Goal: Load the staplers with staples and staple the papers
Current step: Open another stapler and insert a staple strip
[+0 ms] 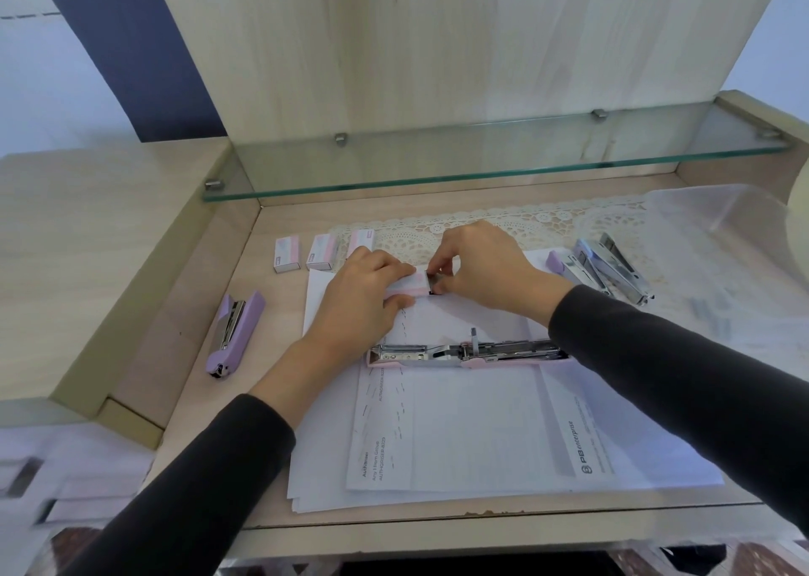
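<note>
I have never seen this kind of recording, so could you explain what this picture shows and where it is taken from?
There is no machine here: a person works with bare hands, and the one picture comes from a camera worn on the head, looking down at a desk. The left hand holds a staple box; the right hand pinches what looks like a strip of staples at its end. An opened pink stapler lies on the papers. A purple stapler lies to the left, more staplers to the right, and three staple boxes at the back.
</note>
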The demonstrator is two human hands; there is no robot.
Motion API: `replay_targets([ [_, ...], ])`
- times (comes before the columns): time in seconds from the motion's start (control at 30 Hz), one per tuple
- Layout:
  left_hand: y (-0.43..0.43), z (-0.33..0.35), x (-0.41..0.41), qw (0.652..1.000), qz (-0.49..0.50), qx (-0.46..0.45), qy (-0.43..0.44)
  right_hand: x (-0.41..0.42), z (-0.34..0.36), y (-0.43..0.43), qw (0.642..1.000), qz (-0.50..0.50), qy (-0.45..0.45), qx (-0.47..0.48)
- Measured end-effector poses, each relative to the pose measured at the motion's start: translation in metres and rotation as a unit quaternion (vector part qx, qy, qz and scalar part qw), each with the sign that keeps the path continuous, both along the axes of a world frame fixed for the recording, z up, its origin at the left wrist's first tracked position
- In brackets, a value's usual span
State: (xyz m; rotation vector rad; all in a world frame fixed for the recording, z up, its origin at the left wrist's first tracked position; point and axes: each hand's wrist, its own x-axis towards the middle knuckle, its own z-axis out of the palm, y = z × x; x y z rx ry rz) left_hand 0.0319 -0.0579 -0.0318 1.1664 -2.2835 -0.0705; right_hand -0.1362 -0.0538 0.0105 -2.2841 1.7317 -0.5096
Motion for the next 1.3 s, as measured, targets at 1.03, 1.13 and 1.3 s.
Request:
replay_targets([
  [1.03, -0.006, 0.016, 0.0, 0.993, 0.01, 0.109, -0.043, -0.005, 0.001, -0.016, 0.994, 0.046, -0.037, 0.087],
  [1.13, -0.005, 0.016, 0.001, 0.993, 0.014, 0.112, -0.043, -0.006, 0.0, -0.017, 0.995, 0.049, -0.039, 0.079],
  [1.3, -0.005, 0.016, 0.001, 0.992, 0.017, 0.118, -0.046, -0.004, 0.0, -0.014, 0.992, 0.064, -0.08, 0.074],
])
